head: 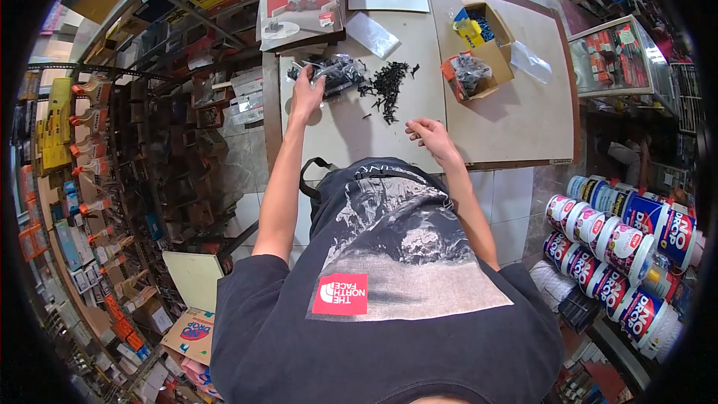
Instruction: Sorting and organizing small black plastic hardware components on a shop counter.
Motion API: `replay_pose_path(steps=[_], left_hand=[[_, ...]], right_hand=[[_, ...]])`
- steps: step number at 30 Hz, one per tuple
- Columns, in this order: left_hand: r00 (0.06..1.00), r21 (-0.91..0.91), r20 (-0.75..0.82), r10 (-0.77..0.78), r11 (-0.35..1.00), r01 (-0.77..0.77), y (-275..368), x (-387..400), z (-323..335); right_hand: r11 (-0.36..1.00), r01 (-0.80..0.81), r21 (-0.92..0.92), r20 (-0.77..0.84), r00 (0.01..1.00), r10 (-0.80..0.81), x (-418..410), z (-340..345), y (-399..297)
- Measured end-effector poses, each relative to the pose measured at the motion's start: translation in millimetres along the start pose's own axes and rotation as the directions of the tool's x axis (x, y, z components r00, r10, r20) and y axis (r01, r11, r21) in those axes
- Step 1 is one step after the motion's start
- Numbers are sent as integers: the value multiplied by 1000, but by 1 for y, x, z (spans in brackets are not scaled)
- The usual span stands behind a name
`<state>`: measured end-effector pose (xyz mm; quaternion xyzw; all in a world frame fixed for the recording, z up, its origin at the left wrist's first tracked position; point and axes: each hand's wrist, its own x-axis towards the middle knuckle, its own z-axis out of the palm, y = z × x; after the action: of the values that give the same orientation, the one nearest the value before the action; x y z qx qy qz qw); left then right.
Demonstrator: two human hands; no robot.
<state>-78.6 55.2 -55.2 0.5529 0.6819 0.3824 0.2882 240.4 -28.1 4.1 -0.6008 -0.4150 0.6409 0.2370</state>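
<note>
At the table's left, my left hand (307, 94) has its thumb and fingers around the edge of a clear plastic bag of black screws (340, 72). Several such bags seem to lie bunched together there, overlapping. To their right spreads a loose heap of black screws (387, 85), with a few strays at its near end. My right hand (431, 136) is over the table's near edge, just nearer to me than the heap. Its fingers are curled, and whether anything small sits between the fingertips cannot be seen.
On the tabletop (505, 134) stand an open cardboard box (499, 22) of blue items and another box (493, 87) holding a plastic bag. A flat plastic packet (373, 35) lies near a large Vinilex box (303, 3). Paint pails (594, 269) are stacked at right; crowded shelves (84, 179) line the left.
</note>
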Motion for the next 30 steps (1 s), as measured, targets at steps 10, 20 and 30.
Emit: replay_pose_path(steps=[10,20,30], left_hand=[[797,-125,577,-180,944,304,-11,-49,16],[424,274,646,-635,711,648,-26,-89,19],[517,204,607,-604,747,632,-29,-98,21]], right_hand=[[980,-159,-123,-93,985,148,5,-16,29],[961,-214,-178,72,971,229,40,-14,85],[916,-281,-286,-91,960,266,38,-4,67]])
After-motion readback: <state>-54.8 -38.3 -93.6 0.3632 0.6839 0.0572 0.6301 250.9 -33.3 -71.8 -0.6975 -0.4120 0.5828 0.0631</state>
